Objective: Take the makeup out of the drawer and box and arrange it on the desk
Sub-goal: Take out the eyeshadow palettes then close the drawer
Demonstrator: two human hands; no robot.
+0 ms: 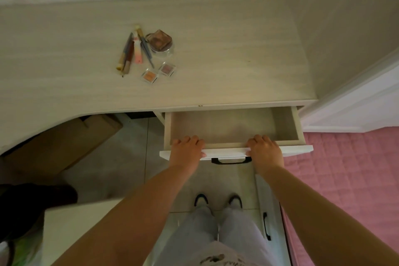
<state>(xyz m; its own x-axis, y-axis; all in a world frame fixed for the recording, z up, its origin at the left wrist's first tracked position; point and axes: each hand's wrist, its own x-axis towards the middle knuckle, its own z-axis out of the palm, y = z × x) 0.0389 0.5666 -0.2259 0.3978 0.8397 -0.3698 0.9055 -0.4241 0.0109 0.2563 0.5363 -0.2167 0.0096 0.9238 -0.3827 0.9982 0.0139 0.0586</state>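
The white drawer (233,127) stands pulled out under the desk's front edge, and the part of its inside that I see holds nothing. My left hand (187,149) grips the drawer's front panel left of the black handle (231,160), fingers curled over its top edge. My right hand (265,149) grips the same panel right of the handle. On the desk (216,60) lies makeup: several pencils and tubes (133,52), a brown compact on a glass jar (159,42), and two small square eyeshadow pans (158,72).
A cardboard box (62,142) sits on the floor under the desk at left. A pink quilted bed (345,179) lies at right, beside a white door frame (356,101). A lower drawer front with a black handle (266,225) is below. A dark object (32,203) lies at lower left.
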